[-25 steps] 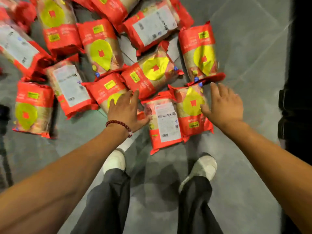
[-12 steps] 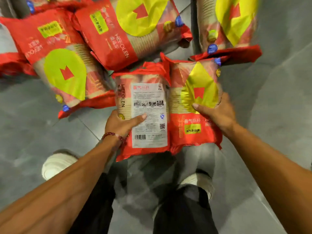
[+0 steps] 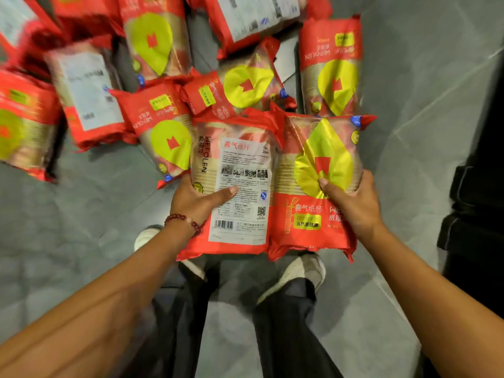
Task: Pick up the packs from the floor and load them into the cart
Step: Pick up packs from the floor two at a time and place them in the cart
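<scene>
With both packs lifted side by side above the shoes [image 3: 296, 274], left hand [image 3: 196, 199] is closed on the label-side pack [image 3: 237, 186] at its left edge, thumb across the front, and right hand [image 3: 354, 203] is closed on the yellow-logo pack [image 3: 313, 192] at its right edge, long axes running away from the body. Beyond them many more packs [image 3: 163, 45] lie scattered on the grey floor [image 3: 81, 214]; cart not clearly in view, maybe the dark shape at far right, so carry direction can't be told.
</scene>
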{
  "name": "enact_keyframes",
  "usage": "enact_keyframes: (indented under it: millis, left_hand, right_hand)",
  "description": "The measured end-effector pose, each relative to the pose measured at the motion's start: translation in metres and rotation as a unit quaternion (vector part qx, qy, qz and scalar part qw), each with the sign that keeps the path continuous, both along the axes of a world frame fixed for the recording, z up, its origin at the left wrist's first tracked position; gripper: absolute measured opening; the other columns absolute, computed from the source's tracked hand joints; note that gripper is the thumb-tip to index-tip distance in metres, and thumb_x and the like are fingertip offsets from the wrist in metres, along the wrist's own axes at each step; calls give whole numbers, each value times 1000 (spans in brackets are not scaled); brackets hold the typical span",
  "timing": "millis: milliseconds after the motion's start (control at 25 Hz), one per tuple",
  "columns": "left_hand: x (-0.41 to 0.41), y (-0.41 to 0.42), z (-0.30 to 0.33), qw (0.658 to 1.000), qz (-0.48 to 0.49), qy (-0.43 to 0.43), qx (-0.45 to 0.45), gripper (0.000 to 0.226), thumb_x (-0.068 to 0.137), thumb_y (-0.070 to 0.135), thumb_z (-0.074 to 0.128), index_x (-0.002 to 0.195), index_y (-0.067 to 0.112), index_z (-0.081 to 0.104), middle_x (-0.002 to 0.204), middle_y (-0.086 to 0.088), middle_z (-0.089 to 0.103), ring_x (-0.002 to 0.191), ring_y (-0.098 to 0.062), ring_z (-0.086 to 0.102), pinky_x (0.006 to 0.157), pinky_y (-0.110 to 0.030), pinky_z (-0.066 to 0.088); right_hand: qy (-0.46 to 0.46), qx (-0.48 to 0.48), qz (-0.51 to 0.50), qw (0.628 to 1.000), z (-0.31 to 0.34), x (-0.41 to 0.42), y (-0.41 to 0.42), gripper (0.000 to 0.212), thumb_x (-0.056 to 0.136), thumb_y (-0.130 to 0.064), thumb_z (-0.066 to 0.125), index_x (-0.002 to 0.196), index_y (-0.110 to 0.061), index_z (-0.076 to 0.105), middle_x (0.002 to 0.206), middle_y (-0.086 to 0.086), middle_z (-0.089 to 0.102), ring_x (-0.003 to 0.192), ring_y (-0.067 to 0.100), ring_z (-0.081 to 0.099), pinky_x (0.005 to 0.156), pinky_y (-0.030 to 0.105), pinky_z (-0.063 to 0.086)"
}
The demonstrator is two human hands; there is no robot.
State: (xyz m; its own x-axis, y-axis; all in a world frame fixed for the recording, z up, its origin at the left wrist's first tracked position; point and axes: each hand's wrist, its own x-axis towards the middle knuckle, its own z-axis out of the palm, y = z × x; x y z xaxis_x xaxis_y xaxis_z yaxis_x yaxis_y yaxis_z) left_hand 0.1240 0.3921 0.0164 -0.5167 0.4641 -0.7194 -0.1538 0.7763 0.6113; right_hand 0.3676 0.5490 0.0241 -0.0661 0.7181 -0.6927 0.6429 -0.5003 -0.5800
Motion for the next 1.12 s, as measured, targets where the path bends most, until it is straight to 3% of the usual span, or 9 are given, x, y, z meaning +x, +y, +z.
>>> enact_keyframes:
  millis: [160, 280, 480, 600, 680, 760, 920, 1040, 1120]
  left_hand:
    - [-36, -12, 105, 1000, 11, -4, 25, 37, 62, 24, 90, 93, 20, 71, 75, 17, 74, 73, 6, 70, 68, -12, 55]
    - [-79, -25, 202, 997, 54, 10, 52, 46, 51, 31, 86, 93, 22, 68, 84, 10, 75, 80, -5, 73, 70, -20, 57]
    - [-164, -54, 361, 989, 84, 80, 96, 48, 49, 39, 83, 92, 21, 71, 72, 18, 74, 69, 8, 69, 63, -8, 51]
    - [-215, -74, 429, 981, 109, 108, 123, 74, 42, 55, 82, 103, 13, 71, 90, 5, 75, 80, -7, 71, 75, -23, 57]
    - [-249, -92, 481, 976, 132, 123, 123, 59, 54, 48, 87, 99, 14, 71, 88, 3, 74, 78, -10, 71, 73, -23, 57]
    - [-277, -107, 516, 970, 144, 147, 127, 35, 69, 27, 86, 96, 14, 69, 81, 9, 70, 67, -2, 68, 61, -13, 53]
    - [-326, -145, 583, 950, 207, 191, 133, 70, 44, 55, 85, 100, 15, 71, 86, 3, 74, 75, -9, 71, 68, -24, 54]
    - [-347, -167, 625, 928, 276, 215, 130, 46, 48, 50, 77, 82, 20, 69, 76, 6, 69, 68, -6, 64, 59, -19, 47]
    - [-356, -186, 643, 909, 318, 239, 126, 37, 51, 48, 80, 75, 23, 65, 74, 8, 67, 68, -9, 65, 63, -22, 49]
  right_hand:
    - [40, 25, 21, 999, 98, -39, -4, 79, 52, -64, 76, 111, -24, 45, 118, 6, 62, 106, 25, 64, 92, 52, 54]
    - [68, 60, 54, 994, 191, -90, -6, 79, 52, -65, 74, 114, -22, 46, 120, 6, 62, 110, 25, 62, 96, 52, 51]
    - [117, 123, 133, 976, 342, -194, -13, 88, 60, -64, 75, 123, -9, 49, 119, 5, 61, 110, 23, 59, 95, 42, 49]
    - [136, 135, 166, 967, 411, -251, -16, 74, 69, -56, 81, 120, -10, 53, 111, -3, 63, 101, 17, 60, 86, 33, 48]
    - [141, 161, 183, 960, 450, -295, -23, 81, 60, -71, 77, 116, -16, 57, 108, -2, 69, 99, 18, 67, 88, 39, 54]
    - [159, 175, 206, 949, 489, -335, -30, 82, 60, -66, 79, 116, -11, 56, 110, 2, 67, 101, 21, 64, 91, 41, 53]
    - [198, 219, 272, 916, 553, -417, -46, 101, 49, -78, 74, 122, -11, 54, 112, 6, 66, 103, 23, 64, 90, 44, 53]
    - [228, 218, 326, 891, 589, -472, -54, 94, 54, -71, 76, 122, -11, 54, 115, 5, 64, 103, 22, 63, 91, 42, 53]
    - [248, 215, 365, 871, 607, -509, -62, 92, 53, -68, 76, 120, -9, 54, 111, 4, 62, 100, 21, 61, 86, 37, 52]
